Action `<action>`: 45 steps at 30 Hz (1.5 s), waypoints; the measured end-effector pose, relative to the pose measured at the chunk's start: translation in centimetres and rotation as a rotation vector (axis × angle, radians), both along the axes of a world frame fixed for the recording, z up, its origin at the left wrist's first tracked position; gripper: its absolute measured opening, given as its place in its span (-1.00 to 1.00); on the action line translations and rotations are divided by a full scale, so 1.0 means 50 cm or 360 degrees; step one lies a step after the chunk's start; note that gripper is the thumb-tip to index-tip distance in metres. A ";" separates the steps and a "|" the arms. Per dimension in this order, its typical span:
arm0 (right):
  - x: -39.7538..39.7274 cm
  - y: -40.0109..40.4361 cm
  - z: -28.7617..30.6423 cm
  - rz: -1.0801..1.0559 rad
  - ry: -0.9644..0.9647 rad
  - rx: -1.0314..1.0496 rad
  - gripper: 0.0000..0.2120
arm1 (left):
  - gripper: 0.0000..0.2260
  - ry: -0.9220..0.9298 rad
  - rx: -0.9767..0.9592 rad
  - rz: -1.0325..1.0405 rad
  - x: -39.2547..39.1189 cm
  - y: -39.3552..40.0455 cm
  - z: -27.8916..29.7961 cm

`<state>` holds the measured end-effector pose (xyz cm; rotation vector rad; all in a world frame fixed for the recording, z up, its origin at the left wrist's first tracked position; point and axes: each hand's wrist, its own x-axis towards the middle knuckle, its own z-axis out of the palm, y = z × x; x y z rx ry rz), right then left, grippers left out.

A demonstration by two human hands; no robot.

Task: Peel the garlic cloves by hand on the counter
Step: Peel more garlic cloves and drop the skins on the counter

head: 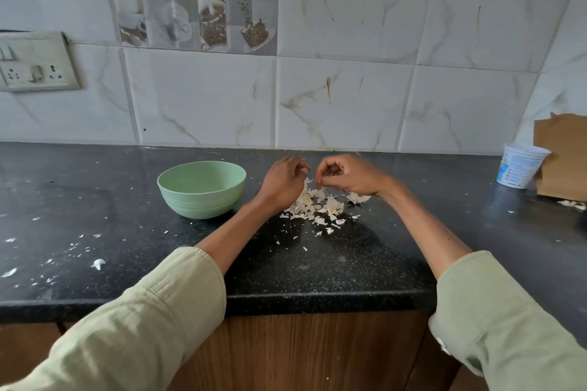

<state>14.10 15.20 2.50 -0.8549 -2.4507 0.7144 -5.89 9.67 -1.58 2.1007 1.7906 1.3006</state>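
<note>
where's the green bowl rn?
Head view: the green bowl stands upright on the black counter, left of centre, just left of the left hand and the pile of garlic skins.

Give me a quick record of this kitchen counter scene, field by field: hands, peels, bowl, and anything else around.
left hand: fingers curled, above the peel pile; a clove in its grip cannot be made out
right hand: fingers curled, close to the left hand, above the pile; what it holds is unclear
garlic peels: loose pile on the counter under both hands, scraps scattered further out
green bowl: upright, left of the hands, contents not visible
counter: dark, speckled
white tub: far right, beside the cardboard
wall socket: upper left
</note>
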 end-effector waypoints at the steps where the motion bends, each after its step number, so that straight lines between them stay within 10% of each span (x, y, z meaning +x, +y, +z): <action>1: 0.001 0.000 0.002 -0.0008 0.0068 -0.0035 -0.90 | -0.79 0.0002 -0.0022 -0.0013 0.002 0.000 0.000; 22: 0.001 0.001 0.005 -0.0052 0.0438 -0.0353 -0.72 | -0.72 -0.0299 -0.0026 -0.0307 0.006 -0.007 0.007; 40: -0.015 0.003 -0.010 -0.0570 -0.0079 0.0907 -0.93 | -0.69 -0.0182 -0.0124 0.0049 -0.004 0.013 -0.003; 45: -0.026 -0.009 -0.043 -0.0477 -0.0556 0.0789 -0.94 | -0.74 -0.0191 -0.0094 0.0054 0.001 0.014 -0.002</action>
